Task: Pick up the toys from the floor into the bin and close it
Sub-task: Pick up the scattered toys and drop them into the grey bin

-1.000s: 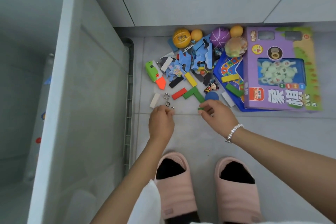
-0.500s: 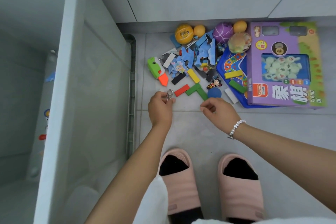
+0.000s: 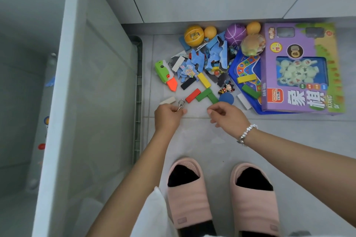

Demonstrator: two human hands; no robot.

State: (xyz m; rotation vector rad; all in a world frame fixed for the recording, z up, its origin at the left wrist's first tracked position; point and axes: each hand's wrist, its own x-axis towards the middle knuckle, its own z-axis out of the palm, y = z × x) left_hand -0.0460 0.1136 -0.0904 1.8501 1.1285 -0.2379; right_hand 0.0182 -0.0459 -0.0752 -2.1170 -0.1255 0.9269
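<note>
**A:** ok what's in front of you, closest first, and count stuff?

**B:** My two pink slippers [image 3: 188,194] are nearest, on bare grey floor tile [image 3: 202,140] with open room around them. Next up, my left hand [image 3: 167,117] is curled, pinching linked metal rings [image 3: 181,104]; looks like two, can't swear to it. My right hand [image 3: 227,114] is half curled, fingertips drawn together; can't tell if there's anything in it. Bead bracelet [image 3: 247,133] on that wrist.

**A:** and the toys?

**B:** On the floor just past my hands: one red block [image 3: 192,95], two green blocks [image 3: 206,95] in an L, a blue disc [image 3: 226,98], a white block [image 3: 168,100], a little doll figure [image 3: 226,88]. Further out a green and orange toy [image 3: 165,74], blue puzzle pieces [image 3: 212,57] piled up, a purple game box [image 3: 300,67] lying on a blue board [image 3: 244,67]. At the wall, five balls [image 3: 193,36].

**A:** bin?

**B:** Bin [image 3: 92,102] is on my left, tall pale wall, its ribbed edge close beside the toys.
</note>
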